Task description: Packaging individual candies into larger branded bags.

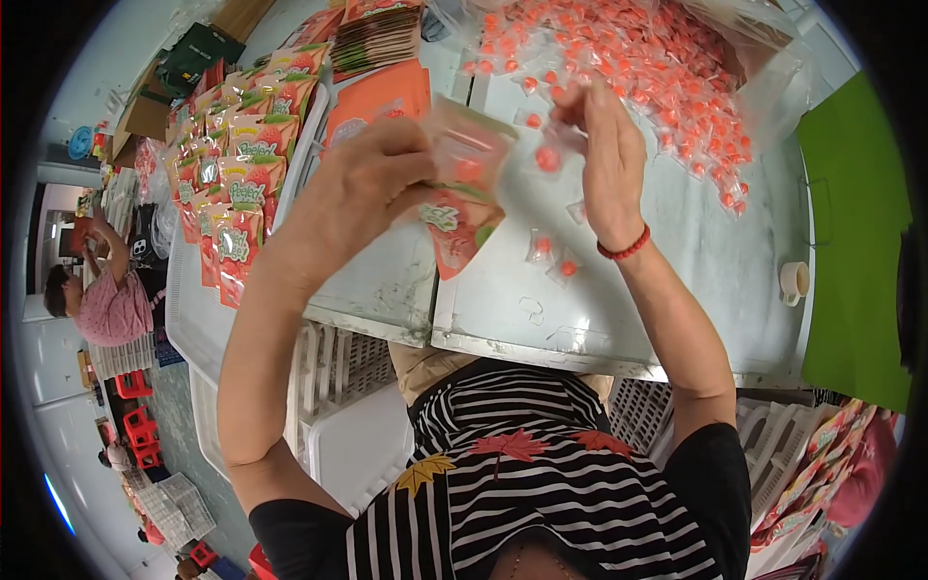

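My left hand [372,179] grips a red and pink pouch [452,208] by its top, held above the grey metal table [541,309]. My right hand [604,155] is raised beside the pouch mouth, fingers closed on small wrapped orange candies [548,158]; both are motion-blurred. A red bead bracelet [623,248] circles my right wrist. Two loose wrapped candies [553,256] lie on the table below my right hand. A big heap of the same candies [638,68] in clear plastic lies beyond my hands.
Filled pouches [237,159] lie in rows in a white tray on the left. Orange flat packs [382,97] sit behind my left hand. A tape roll [794,280] and a green board [855,242] are at the right. White crates [348,425] stand under the table. A person sits far left.
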`<state>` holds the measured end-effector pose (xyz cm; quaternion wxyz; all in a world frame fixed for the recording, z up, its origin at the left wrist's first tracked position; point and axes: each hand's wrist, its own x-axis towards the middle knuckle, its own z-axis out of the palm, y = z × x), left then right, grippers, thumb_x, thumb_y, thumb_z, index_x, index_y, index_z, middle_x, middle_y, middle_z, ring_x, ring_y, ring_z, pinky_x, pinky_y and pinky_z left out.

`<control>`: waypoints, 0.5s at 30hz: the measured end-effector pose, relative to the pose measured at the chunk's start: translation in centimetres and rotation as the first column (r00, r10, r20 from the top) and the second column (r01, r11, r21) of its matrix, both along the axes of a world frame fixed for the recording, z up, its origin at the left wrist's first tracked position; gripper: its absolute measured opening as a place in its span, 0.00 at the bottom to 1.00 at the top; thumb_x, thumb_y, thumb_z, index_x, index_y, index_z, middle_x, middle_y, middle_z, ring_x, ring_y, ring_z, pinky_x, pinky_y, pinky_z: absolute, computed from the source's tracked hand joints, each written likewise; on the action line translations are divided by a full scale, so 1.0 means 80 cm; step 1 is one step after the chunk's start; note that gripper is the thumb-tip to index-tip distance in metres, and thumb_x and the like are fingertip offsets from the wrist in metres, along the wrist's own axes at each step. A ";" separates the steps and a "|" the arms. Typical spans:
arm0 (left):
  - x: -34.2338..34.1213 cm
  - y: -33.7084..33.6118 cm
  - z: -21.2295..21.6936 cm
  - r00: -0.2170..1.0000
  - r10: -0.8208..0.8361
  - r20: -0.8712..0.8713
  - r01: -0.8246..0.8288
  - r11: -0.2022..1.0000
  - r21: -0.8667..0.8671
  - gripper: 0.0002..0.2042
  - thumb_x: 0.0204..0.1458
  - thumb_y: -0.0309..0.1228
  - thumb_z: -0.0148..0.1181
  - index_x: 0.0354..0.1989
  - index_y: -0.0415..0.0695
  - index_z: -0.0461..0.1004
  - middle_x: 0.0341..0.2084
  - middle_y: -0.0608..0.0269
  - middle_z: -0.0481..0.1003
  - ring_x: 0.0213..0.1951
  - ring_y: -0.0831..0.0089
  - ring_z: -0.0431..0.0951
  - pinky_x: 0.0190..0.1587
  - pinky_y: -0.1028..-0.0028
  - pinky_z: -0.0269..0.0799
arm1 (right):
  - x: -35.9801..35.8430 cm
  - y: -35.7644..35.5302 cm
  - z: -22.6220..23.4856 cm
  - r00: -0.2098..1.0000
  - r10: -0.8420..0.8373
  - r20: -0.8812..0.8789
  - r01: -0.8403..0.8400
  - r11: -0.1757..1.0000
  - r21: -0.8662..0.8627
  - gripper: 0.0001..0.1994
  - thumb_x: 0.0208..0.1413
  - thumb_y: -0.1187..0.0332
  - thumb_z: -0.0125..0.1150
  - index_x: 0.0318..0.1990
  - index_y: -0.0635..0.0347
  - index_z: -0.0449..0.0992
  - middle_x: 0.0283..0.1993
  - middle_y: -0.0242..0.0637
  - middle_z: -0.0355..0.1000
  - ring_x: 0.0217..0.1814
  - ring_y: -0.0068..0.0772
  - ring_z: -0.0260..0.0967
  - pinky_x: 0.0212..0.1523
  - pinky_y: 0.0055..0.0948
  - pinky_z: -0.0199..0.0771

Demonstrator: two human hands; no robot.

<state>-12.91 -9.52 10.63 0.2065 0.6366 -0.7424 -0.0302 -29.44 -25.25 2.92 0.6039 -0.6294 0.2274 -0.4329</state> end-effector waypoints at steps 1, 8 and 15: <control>0.003 0.003 0.004 0.999 0.035 0.019 -0.036 0.999 0.032 0.10 0.38 0.24 0.65 0.28 0.37 0.71 0.29 0.60 0.69 0.35 0.59 0.72 0.36 0.64 0.69 | -0.006 -0.002 -0.023 0.999 0.034 0.013 -0.034 0.999 0.037 0.20 0.66 0.55 0.40 0.39 0.64 0.71 0.36 0.35 0.70 0.37 0.23 0.67 0.38 0.26 0.71; 0.027 0.025 0.027 0.987 0.132 0.097 -0.135 0.991 0.026 0.10 0.37 0.20 0.65 0.30 0.37 0.74 0.30 0.59 0.71 0.34 0.60 0.74 0.35 0.67 0.69 | -0.071 0.023 -0.127 0.844 -0.399 -0.359 0.020 0.691 -0.723 0.13 0.58 0.62 0.55 0.42 0.64 0.71 0.51 0.45 0.66 0.56 0.44 0.61 0.55 0.41 0.61; 0.034 0.050 0.029 0.963 0.265 0.048 -0.262 0.963 -0.058 0.08 0.38 0.20 0.65 0.28 0.35 0.74 0.30 0.61 0.72 0.33 0.65 0.75 0.34 0.69 0.70 | -0.088 0.043 -0.161 0.720 -0.324 -0.614 -0.283 0.670 -0.686 0.40 0.43 0.42 0.63 0.60 0.58 0.63 0.64 0.54 0.54 0.66 0.61 0.47 0.62 0.57 0.46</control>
